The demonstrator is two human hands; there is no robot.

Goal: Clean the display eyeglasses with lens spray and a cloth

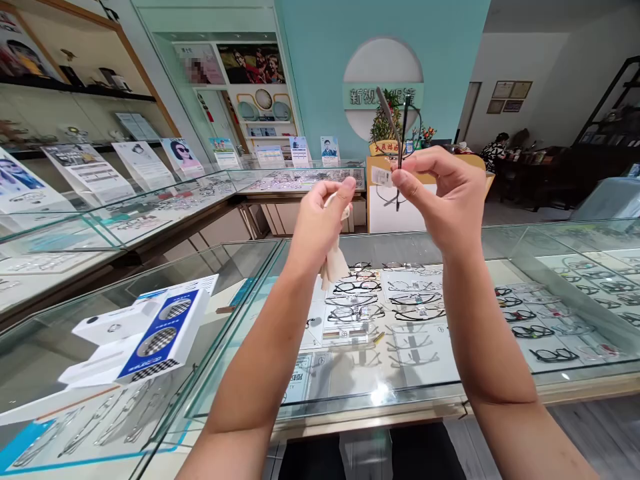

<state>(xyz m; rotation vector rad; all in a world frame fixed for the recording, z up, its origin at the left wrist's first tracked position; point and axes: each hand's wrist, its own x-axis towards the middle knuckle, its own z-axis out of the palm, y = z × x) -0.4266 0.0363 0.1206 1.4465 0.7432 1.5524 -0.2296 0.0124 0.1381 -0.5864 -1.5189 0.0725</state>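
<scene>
I hold both hands up in front of me above a glass display counter (450,393). My right hand (443,193) is closed in a pinch on a thin dark pair of glasses (400,127), whose temples stick upward; a small white price tag (381,176) hangs from the frame. My left hand (325,213) is closed on a pale cleaning cloth (334,263) that droops below the fingers. The two hands are a few centimetres apart, fingertips pointing at each other.
Under the glass lie several rows of spectacle frames (357,300). A white and blue box (160,333) sits on the counter to the left. More glass cases (165,200) with leaflets run along the left. A seated person (495,152) is at the far right by a dark desk.
</scene>
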